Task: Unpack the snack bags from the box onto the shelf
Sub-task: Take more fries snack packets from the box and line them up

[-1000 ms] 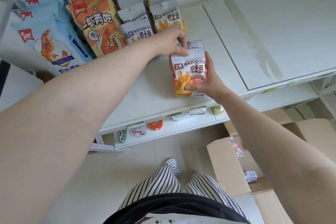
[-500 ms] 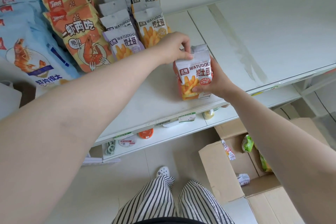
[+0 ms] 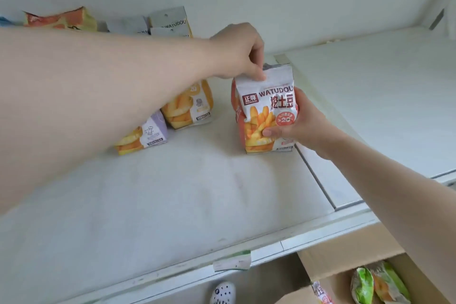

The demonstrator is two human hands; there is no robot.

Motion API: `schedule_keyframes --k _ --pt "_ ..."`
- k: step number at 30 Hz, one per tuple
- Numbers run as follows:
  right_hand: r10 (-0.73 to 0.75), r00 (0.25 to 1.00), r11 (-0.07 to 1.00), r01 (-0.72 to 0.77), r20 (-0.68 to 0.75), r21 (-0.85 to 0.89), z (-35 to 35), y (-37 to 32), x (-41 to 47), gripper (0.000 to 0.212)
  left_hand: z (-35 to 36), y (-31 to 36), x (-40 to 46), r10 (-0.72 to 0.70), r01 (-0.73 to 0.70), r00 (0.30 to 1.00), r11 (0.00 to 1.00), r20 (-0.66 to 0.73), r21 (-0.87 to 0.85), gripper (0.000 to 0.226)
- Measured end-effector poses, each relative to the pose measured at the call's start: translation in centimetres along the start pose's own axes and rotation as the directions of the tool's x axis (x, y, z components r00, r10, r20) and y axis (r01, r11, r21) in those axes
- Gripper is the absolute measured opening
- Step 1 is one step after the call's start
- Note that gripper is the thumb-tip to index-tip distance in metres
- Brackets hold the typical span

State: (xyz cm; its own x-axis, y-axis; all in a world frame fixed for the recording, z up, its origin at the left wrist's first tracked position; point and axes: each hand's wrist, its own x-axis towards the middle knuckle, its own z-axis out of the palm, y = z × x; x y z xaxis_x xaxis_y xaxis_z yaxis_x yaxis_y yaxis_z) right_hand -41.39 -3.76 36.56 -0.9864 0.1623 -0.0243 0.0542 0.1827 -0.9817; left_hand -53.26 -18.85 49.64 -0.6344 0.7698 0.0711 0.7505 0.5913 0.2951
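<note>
Upright on the white shelf (image 3: 172, 200) stands the red WATUDOU fries bag (image 3: 265, 111) — left hand (image 3: 238, 53) pinching its top edge, right hand (image 3: 299, 122) curled round its side. Yellow and purple bags sit nearby; the cardboard box (image 3: 345, 252) lies below.
</note>
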Motion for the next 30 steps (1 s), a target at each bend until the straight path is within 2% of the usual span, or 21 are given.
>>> schedule_keyframes --k 8,17,20,22,25,30 --pt "-0.063 0.998 0.997 0.064 0.02 -0.048 -0.2 1.1 12.9 0.114 -1.8 -6.3 7.9 0.007 -0.008 1.0 0.99 0.002 0.139 0.021" --pt "-0.126 0.991 0.99 0.129 0.047 -0.065 2.2 0.5 24.4 0.109 -3.5 -14.0 14.1 -0.077 0.093 0.993 0.976 -0.089 0.195 0.019" --pt "-0.14 0.989 0.988 0.142 0.051 -0.052 3.0 0.3 26.5 0.105 -3.6 -15.8 14.9 -0.083 0.113 0.984 0.975 -0.16 0.192 0.019" --pt "-0.148 0.987 0.988 0.151 0.057 -0.04 3.3 0.1 27.2 0.111 -3.6 -16.8 15.2 -0.094 0.129 0.978 0.974 -0.186 0.185 0.018" --pt "-0.137 0.989 0.99 0.139 0.057 -0.023 3.2 0.3 27.7 0.124 -3.5 -17.7 15.6 -0.095 0.125 0.978 0.979 -0.184 0.16 0.018" --pt "-0.154 0.988 0.988 0.154 0.001 0.019 3.6 0.9 26.9 0.125 -3.8 -18.5 15.4 -0.07 0.092 0.985 0.987 -0.16 0.132 0.019"
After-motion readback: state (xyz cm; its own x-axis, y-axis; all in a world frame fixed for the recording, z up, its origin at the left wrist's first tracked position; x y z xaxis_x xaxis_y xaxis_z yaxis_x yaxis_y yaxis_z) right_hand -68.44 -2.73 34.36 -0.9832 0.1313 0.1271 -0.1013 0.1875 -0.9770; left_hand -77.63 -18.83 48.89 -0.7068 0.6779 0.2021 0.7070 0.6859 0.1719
